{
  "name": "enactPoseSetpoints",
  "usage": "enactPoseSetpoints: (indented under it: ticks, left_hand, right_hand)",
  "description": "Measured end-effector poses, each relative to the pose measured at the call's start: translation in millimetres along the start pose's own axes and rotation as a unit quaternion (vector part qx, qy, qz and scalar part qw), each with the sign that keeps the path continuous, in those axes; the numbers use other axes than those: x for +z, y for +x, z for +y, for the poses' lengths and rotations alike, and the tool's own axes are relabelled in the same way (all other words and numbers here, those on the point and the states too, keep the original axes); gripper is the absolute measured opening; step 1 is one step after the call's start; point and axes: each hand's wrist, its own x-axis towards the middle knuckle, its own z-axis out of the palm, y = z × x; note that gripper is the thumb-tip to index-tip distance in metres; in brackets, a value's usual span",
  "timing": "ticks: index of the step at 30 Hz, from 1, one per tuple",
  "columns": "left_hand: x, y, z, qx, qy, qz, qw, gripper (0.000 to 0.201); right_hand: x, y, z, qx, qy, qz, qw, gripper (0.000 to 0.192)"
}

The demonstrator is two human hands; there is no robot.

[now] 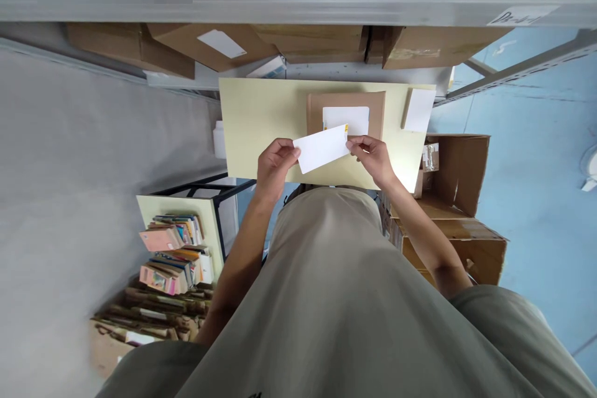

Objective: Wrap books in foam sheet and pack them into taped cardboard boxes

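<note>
Nearest to my head camera is the wearer's grey-green shirt (326, 286), with a bare forearm reaching forward on either side of it. The left hand (275, 168) has its thumb and fingers pinched together on the left end of a white card (321, 149), and the right hand (373, 158) pinches the card's right end the same way, near a small yellow mark (346, 129) at the upper corner. The card is tilted, its right end farther from the body, and from up here it overlaps the near part of a flat brown parcel (377, 115); I cannot tell whether the two touch. The parcel lies on the pale yellow surface (261, 112) and bears a white label (347, 117), partly covered by the card. To its right, near the edge, I see a white block (420, 109). Lower down on the left, books (172, 255) are piled on a pale stand (152, 211), beside a carton of folded cardboard (153, 317); on the right, an open carton (459, 174) sits above another box (457, 255) on the blue floor (536, 199). Beyond the surface, brown boxes (303, 42) line up under a grey metal shelf (298, 6).
</note>
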Motion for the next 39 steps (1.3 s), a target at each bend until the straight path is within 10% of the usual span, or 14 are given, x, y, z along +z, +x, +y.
enactPoseSetpoints:
  ticks: [16, 27, 39]
  left_hand:
    - [-11.7, 25, -101, -0.101, 0.023, 0.049, 0.993, 0.057]
    - [35.6, 147, -95, 0.058, 0.172, -0.003, 0.983, 0.02]
    - [42.8, 156, -100, 0.055, 0.234, 0.017, 0.97, 0.006]
  right_hand:
    - [9, -41, 11, -0.094, -0.161, 0.014, 0.982, 0.029]
    - [-19, 46, 38, -0.057, -0.214, 0.174, 0.959, 0.04]
    - [-17, 57, 52, -0.047, -0.251, 0.201, 0.946, 0.028]
